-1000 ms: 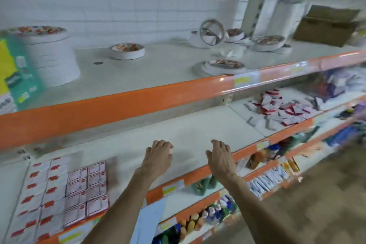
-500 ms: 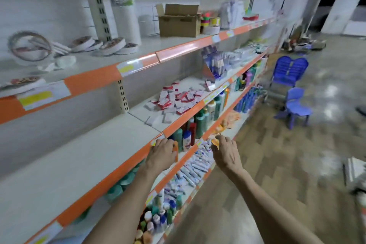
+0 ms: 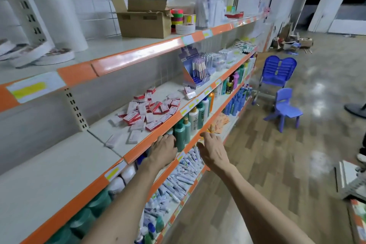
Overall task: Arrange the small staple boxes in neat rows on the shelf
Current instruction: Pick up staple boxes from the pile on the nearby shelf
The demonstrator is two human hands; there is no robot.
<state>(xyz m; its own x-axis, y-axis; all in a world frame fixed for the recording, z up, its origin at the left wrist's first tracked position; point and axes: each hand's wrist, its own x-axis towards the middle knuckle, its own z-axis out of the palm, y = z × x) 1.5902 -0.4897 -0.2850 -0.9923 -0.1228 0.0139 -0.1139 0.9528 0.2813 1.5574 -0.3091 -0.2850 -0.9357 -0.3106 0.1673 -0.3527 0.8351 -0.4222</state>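
Hovering by shelf (image 3: 59, 164) front edge: left hand (image 3: 163, 150), right hand (image 3: 214, 151), fingers loose, nothing held. Staple boxes (image 3: 150, 111) in messy heap further along same shelf, near front edge.

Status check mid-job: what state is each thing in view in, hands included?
staple boxes: jumbled loose pile on the middle shelf, not in rows
cardboard box: upright on the top shelf, flaps open
pen display box: upright, stocked
small blue chair: upright
left hand: empty, fingers relaxed
right hand: empty, fingers relaxed
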